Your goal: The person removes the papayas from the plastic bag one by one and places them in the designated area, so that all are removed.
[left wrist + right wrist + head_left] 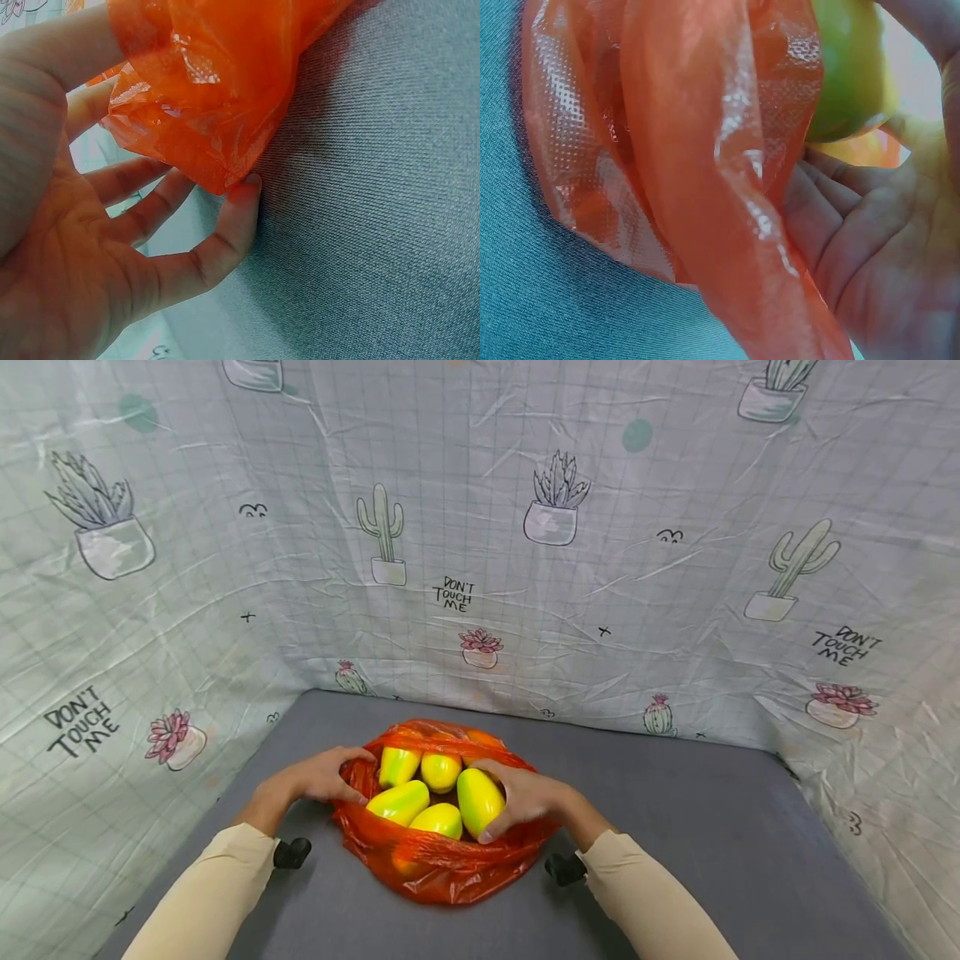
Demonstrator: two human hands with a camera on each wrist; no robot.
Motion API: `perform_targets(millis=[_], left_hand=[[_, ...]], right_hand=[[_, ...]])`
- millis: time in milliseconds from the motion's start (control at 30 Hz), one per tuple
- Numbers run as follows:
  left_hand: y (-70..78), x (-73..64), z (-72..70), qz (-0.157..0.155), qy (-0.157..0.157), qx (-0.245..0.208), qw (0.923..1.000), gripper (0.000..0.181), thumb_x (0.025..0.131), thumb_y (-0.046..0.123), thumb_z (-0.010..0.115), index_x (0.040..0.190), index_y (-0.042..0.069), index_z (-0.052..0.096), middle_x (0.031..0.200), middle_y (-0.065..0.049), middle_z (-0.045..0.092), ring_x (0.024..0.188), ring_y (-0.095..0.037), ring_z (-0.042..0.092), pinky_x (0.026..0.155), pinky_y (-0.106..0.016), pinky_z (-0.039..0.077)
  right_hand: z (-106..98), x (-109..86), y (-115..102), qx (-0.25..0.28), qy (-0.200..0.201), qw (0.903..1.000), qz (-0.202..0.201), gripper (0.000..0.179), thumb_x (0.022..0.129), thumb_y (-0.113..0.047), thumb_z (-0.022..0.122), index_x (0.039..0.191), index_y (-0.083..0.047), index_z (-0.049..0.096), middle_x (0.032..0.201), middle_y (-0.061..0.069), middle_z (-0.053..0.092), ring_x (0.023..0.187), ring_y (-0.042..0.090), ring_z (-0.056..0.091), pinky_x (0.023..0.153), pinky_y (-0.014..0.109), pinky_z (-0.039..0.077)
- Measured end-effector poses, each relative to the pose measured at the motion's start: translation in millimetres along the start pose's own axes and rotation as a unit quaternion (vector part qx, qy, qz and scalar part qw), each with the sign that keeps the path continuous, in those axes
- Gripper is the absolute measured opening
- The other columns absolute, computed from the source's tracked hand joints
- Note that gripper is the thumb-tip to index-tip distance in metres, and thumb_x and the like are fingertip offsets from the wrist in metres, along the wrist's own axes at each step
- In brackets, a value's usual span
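Note:
An orange-red plastic bag [450, 885] lies with its mouth spread on the table, several yellow-green mangoes [400, 802] inside it. My right hand [528, 793] grips the rightmost mango [478, 802], fingers over its far end and thumb at its near end. The right wrist view shows this hand [885, 225] beside the mango's green side [847, 75], with bag film hanging next to it. At the bag's left rim, my left hand [330, 774] holds the plastic between thumb and fingers. In the left wrist view its little finger touches a fold of film [210, 127].
A grey cloth-covered table [660, 852] extends around the bag. Behind and at both sides hangs a pale curtain [510, 593] printed with potted cacti. Dark wrist cameras sit on the left wrist [292, 852] and right wrist [564, 869].

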State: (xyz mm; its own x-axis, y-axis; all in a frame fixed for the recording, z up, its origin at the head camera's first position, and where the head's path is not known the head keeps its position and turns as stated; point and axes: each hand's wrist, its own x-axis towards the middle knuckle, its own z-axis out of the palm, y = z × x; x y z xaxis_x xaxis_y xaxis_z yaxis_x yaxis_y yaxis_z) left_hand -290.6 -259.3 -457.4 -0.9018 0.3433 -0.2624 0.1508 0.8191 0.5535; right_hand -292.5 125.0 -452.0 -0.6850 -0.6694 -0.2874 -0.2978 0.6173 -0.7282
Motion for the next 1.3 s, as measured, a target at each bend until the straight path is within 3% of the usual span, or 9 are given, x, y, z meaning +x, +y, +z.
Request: perform_targets(millis=[233, 533, 767, 1300], left_hand=[[4.3, -1.2, -1.7, 0.01, 0.002, 0.008, 0.9999, 0.075, 0.079, 0.034, 0.089, 0.142, 0.011, 0.057, 0.146, -0.029, 0.05, 0.127, -0.044, 0.05, 0.108, -0.064, 0.045], [4.6, -0.3, -1.1, 0.017, -0.001, 0.006, 0.9998, 0.075, 0.079, 0.034, 0.089, 0.143, 0.01, 0.057, 0.147, -0.028, 0.05, 0.128, -0.044, 0.049, 0.109, -0.064, 0.045], [4.7, 1.0, -1.4, 0.021, -0.001, 0.004, 0.9998, 0.075, 0.079, 0.033, 0.089, 0.142, 0.01, 0.057, 0.145, -0.028, 0.051, 0.126, -0.043, 0.05, 0.107, -0.062, 0.046], [-0.5, 3.7, -1.6, 0.018, -0.003, 0.002, 0.9998, 0.074, 0.08, 0.033, 0.088, 0.143, 0.01, 0.056, 0.148, -0.026, 0.051, 0.128, -0.044, 0.049, 0.109, -0.063, 0.045]], right_hand=[[-3, -3.5, -1, 0.037, 0.003, 0.9991, -0.019, 0.1, 0.074, -0.036, 0.092, 0.155, -0.029, 0.034, 0.129, -0.002, 0.056, 0.111, 0.02, 0.057, 0.096, 0.039, 0.051], [-8, -8.6, -4, 0.045, 0.008, 0.9982, -0.038, 0.098, 0.075, -0.037, 0.092, 0.155, -0.03, 0.034, 0.129, -0.002, 0.057, 0.112, 0.02, 0.059, 0.096, 0.038, 0.052], [-18, -17.0, -10, 0.079, 0.008, 0.996, -0.04, 0.098, 0.075, -0.035, 0.092, 0.155, -0.035, 0.034, 0.133, 0.001, 0.056, 0.114, 0.022, 0.059, 0.096, 0.037, 0.054], [-40, -32.7, -14, 0.098, 0.011, 0.993, -0.065, 0.096, 0.078, -0.031, 0.089, 0.154, -0.032, 0.032, 0.137, 0.004, 0.056, 0.115, 0.026, 0.061, 0.095, 0.037, 0.056]])
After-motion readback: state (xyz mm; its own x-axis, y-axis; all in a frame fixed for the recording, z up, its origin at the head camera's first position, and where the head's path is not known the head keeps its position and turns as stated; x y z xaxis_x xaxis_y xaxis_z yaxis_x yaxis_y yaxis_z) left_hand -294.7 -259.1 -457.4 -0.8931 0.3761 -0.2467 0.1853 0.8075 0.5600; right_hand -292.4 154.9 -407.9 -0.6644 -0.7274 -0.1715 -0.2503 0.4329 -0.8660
